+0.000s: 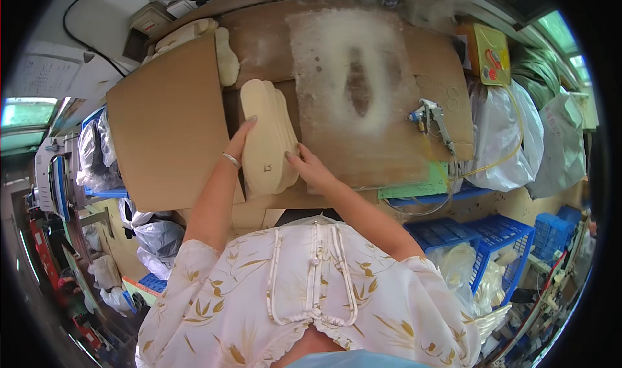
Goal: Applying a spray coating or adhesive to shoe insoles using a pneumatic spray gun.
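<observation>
A fanned stack of cream shoe insoles (264,138) is held between my two hands over the middle of the cardboard-covered bench. My left hand (241,140) grips the stack's left edge, its thumb on the top insole. On the opposite edge, my right hand (311,167) closes around the lower right side, thumb also on top. A small dark mark shows near the heel of the top insole. To the right of my hands, a spray gun (433,125) with a hose lies on the bench.
A large cardboard sheet (168,128) covers the left of the bench, with more insoles (226,57) behind it. A board (389,154) dusted with pale overspray lies right of centre. A yellow container (490,54), plastic bags (508,131) and blue crates (502,238) stand at the right.
</observation>
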A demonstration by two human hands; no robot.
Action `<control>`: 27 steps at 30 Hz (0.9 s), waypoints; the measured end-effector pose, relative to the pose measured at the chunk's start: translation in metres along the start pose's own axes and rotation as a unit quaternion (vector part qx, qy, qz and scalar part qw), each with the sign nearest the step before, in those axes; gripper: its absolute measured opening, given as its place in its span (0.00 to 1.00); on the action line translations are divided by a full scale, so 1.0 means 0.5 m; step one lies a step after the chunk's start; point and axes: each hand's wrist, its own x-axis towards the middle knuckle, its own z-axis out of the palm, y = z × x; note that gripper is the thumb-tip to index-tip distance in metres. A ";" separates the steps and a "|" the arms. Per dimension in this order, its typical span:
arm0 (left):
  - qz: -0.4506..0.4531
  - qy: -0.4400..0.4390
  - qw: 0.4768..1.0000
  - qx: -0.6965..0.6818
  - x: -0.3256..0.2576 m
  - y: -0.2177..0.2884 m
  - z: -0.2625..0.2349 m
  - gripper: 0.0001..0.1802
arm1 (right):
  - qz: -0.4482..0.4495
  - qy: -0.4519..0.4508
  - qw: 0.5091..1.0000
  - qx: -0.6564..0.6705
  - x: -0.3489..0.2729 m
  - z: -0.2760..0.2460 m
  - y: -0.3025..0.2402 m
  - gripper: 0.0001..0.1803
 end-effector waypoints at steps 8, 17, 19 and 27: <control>0.136 0.080 0.971 0.182 -0.003 -0.007 -0.040 0.46 | 0.004 -0.015 0.989 -0.148 -0.017 -0.012 -0.021 0.40; 0.306 0.214 0.817 0.439 -0.132 -0.090 0.013 0.63 | 0.009 0.078 0.982 -0.174 -0.093 -0.096 -0.018 0.23; 0.349 0.230 0.772 0.479 -0.143 -0.090 0.048 0.64 | -0.004 0.082 0.977 -0.197 -0.095 -0.103 -0.005 0.21; 0.253 0.274 0.749 0.547 -0.128 -0.074 0.117 0.62 | -0.029 0.059 0.964 -0.259 -0.093 -0.106 0.013 0.19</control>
